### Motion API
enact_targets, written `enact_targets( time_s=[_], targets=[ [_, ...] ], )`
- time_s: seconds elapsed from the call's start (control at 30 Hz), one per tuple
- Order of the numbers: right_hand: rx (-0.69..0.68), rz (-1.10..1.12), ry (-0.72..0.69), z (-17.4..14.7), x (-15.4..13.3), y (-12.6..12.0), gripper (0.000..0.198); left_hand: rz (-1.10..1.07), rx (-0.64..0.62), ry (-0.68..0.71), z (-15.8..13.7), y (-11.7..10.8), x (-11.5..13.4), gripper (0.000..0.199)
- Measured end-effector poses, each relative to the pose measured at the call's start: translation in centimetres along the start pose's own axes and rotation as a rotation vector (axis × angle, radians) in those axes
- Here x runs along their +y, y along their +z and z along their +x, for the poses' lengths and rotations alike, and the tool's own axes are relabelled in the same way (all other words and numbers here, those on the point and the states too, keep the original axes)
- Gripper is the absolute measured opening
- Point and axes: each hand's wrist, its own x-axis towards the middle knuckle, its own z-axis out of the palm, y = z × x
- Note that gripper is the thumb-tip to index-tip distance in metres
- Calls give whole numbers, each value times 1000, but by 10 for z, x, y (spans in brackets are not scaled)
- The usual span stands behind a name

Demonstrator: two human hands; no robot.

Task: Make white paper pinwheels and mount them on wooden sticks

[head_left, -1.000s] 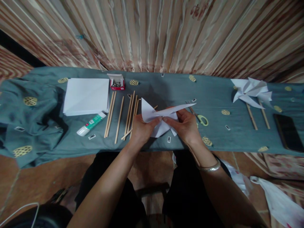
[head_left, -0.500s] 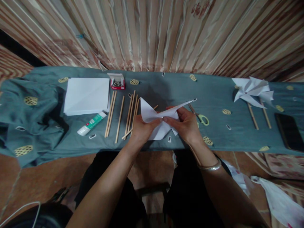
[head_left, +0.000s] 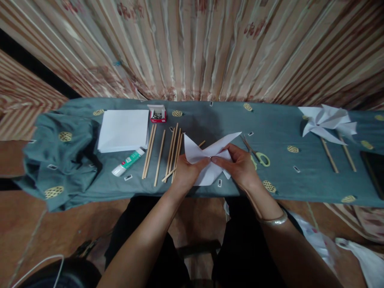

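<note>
A white paper pinwheel is held between my two hands above the near edge of the table. My left hand grips its left side, the thumb pressed at the centre. From the right, my right hand closes on the paper, its thumb meeting the other at the middle. A small shiny pin head shows between the thumb tips. Both hands' other fingers are largely hidden behind the paper. One wooden stick lies slantwise by my left hand, partly covered by it.
Several wooden sticks lie left of my hands, near a glue tube, a paper stack and a red box of pins. Green-handled scissors rest at right. Farther right are finished-looking pinwheels on sticks and a dark phone.
The view has shifted, so the table and its things appear lower and farther right. Both hands keep their hold on the pinwheel, thumbs still at its centre.
</note>
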Motion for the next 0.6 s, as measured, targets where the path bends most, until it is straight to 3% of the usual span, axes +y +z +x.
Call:
enact_targets(
  time_s=[0.1,0.27,0.33,0.4,0.5,0.6],
  targets=[
    [8,-26,6,0,1,0,33,-18,-37,-15,-3,-1,1,26],
    [62,-8,-17,3,1,-13,34,-172,-237,31,-6,-9,11,56],
    [106,-8,-43,2,-2,-22,33,-253,-243,63,-1,-15,14,57],
    [126,-20,-58,-1,-7,-29,31,-254,-173,99,8,-20,14,55],
    [91,-47,-86,-12,-15,-33,28,95,-41,253,26,-25,8,34],
    [13,-82,-120,-23,-20,-29,24,580,-59,457,41,-23,-3,20]
  ],
)
